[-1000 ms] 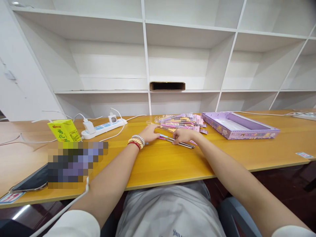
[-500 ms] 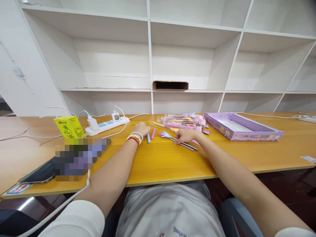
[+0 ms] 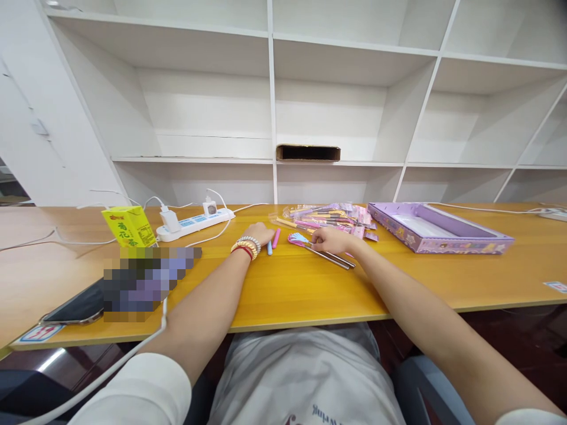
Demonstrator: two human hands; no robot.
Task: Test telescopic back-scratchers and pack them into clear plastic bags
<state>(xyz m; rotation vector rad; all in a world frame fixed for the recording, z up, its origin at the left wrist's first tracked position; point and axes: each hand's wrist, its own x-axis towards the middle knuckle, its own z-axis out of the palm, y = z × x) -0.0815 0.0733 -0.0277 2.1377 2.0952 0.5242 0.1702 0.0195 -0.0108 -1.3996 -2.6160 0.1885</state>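
My right hand [image 3: 331, 240] is closed, thumb and index finger pinched at the neck of a back scratcher with a light-blue, hand-shaped head [image 3: 298, 238] and a thin metal rod. A second metal rod [image 3: 348, 262] lies beside it, and a pink head shows under the blue one. My left hand [image 3: 260, 234], with bracelets on the wrist, rests over the far end of a short blue stick [image 3: 269, 248]. Its fingers are mostly hidden, so its hold is unclear. A short pink stick [image 3: 276, 237] lies just right of its fingertips.
Behind my hands lies a pile of plastic-wrapped items [image 3: 330, 217]. A purple open box [image 3: 460, 245] stands to the right. On the left are a power strip [image 3: 195, 224], a yellow drink carton [image 3: 128, 227], a phone [image 3: 77, 301] and a white cable [image 3: 146, 339]. Shelving rises behind.
My left hand has shifted slightly right and covers more of the blue stick. My right hand has slid along the rods toward the hand-shaped heads.
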